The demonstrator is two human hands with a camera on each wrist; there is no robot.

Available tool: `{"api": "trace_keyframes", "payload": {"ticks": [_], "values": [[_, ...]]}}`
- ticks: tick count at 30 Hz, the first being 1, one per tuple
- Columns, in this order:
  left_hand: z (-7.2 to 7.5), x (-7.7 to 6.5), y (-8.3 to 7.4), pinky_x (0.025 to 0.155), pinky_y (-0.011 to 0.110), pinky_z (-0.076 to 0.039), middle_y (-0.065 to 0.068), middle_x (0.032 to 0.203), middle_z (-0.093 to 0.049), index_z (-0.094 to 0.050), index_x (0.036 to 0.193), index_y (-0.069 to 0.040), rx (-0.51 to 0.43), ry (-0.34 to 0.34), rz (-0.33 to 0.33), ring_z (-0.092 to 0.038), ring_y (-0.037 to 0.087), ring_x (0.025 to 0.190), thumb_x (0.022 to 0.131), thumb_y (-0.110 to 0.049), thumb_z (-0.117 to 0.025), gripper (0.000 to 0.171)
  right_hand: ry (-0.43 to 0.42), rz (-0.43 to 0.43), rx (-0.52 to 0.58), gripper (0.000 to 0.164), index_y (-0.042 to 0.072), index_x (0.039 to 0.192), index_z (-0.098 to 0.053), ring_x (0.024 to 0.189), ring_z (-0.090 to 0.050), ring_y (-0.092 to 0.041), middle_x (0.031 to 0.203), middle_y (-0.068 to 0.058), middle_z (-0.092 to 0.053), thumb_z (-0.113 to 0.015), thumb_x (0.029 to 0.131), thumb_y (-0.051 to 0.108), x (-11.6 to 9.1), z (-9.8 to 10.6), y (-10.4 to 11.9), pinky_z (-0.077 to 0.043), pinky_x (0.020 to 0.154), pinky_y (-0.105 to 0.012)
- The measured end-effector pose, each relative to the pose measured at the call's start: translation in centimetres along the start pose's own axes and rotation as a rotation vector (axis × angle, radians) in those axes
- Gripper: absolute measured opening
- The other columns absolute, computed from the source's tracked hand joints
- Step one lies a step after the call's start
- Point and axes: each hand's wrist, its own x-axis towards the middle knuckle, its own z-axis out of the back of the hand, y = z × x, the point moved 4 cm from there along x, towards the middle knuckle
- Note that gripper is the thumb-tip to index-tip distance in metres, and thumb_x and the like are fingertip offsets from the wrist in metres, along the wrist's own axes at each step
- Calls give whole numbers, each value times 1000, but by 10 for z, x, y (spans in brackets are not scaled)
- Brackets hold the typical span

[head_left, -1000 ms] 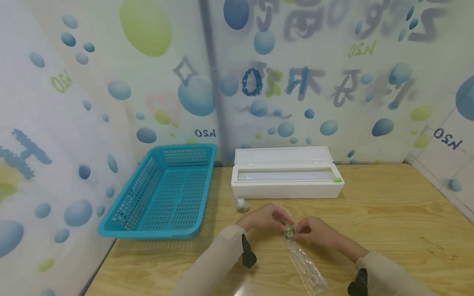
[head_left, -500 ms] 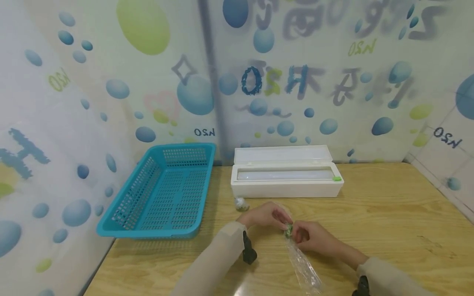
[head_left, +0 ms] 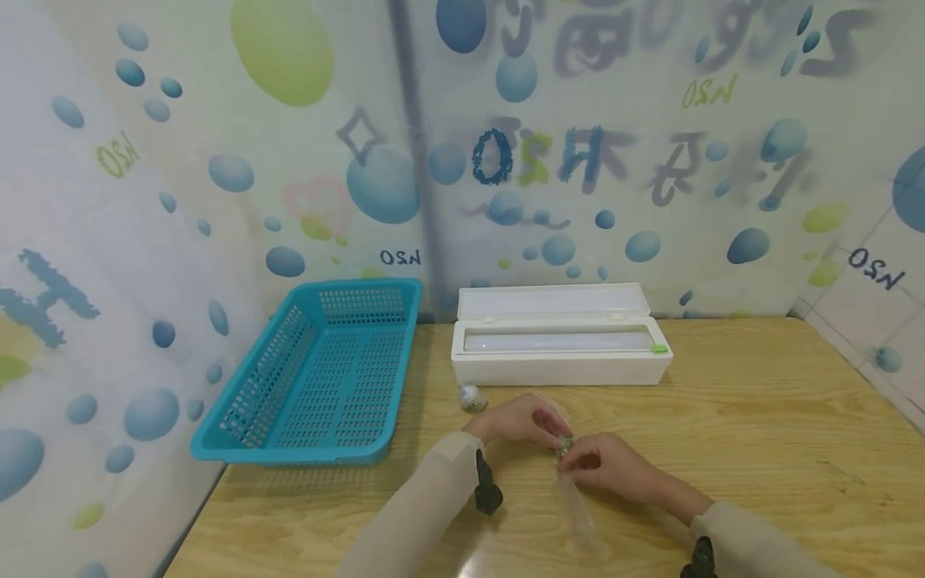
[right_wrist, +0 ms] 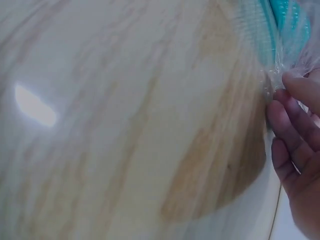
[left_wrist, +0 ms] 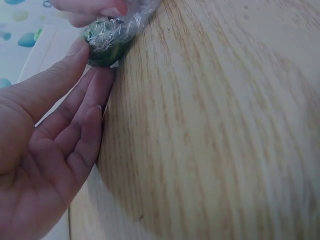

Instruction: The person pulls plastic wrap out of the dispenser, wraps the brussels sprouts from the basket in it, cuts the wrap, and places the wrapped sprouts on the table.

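Note:
A small, roundish green thing (left_wrist: 106, 56) wrapped in clear cling film shows between the hands; its kind I cannot tell. My left hand (head_left: 519, 421) holds it between thumb and fingertips, low over the table. From the right, my right hand (head_left: 610, 463) pinches the gathered film (right_wrist: 280, 67) right beside the green thing. A loose tail of film (head_left: 580, 514) trails toward the front of the table. Behind my left wrist lies a small film-wrapped ball (head_left: 473, 399).
An open white cling-film box (head_left: 560, 371) stands at the back, its lid raised and a green slider (head_left: 658, 349) at its right end. To the left sits a blue perforated basket (head_left: 393, 377). Patterned curtains (head_left: 629, 177) hang behind the wooden table (head_left: 766, 401).
My right hand has shifted slightly left, from beside the green thing onto the film, covering part of it. The film tail has drawn narrower and swung left. My left hand stays nearly still.

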Motion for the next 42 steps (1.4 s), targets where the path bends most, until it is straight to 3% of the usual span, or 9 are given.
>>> {"api": "trace_keyframes", "payload": {"ticks": [5, 9, 13, 18, 25, 30, 36, 42], "values": [[0, 1, 1, 72, 19, -48, 5, 95, -65, -67, 101, 3, -31, -21, 27, -61, 8, 82, 80, 1, -68, 21, 18, -27, 3, 12, 6, 93, -69, 90, -61, -10, 93, -1, -68, -64, 86, 15, 1, 2, 0, -49, 77, -24], [0, 0, -1, 71, 18, -48, 9, 96, -65, -67, 101, 3, -31, -24, 23, -61, 12, 83, 80, 2, -67, 21, 36, -48, 8, 10, 6, 94, -68, 89, -62, -11, 94, -1, -67, -64, 84, 6, 1, 3, -2, -50, 76, -24], [0, 0, -2, 72, 18, -48, 8, 96, -65, -66, 101, 4, -28, -28, 23, -62, 13, 84, 80, 3, -67, 21, 46, -62, -6, 19, 5, 94, -66, 84, -62, -14, 94, -1, -66, -65, 79, -6, 1, 2, -3, -51, 72, -24], [-2, 0, -2, 72, 18, -48, 4, 93, -64, -66, 100, 3, -1, -39, 28, -60, 7, 81, 80, 1, -67, 20, 27, -67, -41, 21, 6, 92, -64, 80, -60, -11, 91, 2, -65, -65, 77, -8, 1, 1, -1, -50, 70, -24], [-3, -1, -3, 70, 18, -47, 0, 87, -65, -67, 99, 1, 37, -69, 65, -58, 4, 78, 80, 1, -68, 20, -90, -71, -47, 5, 11, 87, -62, 76, -56, -6, 81, 5, -61, -66, 84, 12, -2, 1, 0, -49, 67, -24], [-2, -3, -4, 70, 18, -47, 0, 87, -65, -67, 97, 1, 55, -100, 68, -57, 4, 77, 79, 1, -68, 19, -228, -90, -44, 7, 13, 87, -64, 75, -57, -7, 81, 6, -62, -64, 87, 20, -3, 3, -5, -49, 67, -25], [-2, -4, -2, 68, 18, -48, -1, 84, -66, -68, 97, -1, 45, -116, 78, -58, 3, 73, 78, -1, -71, 19, -292, -215, -67, 21, 8, 89, -57, 66, -54, -9, 76, 2, -59, -68, 83, 26, -1, 9, -9, -47, 58, -23], [-3, -4, -1, 66, 19, -49, 3, 83, -68, -68, 96, 1, 31, -112, 70, -59, 3, 70, 76, 2, -71, 20, -199, -300, 45, 56, -3, 115, -39, 78, -54, -17, 92, -8, -54, -72, 80, 26, 4, 17, -13, -46, 63, -26]]}}
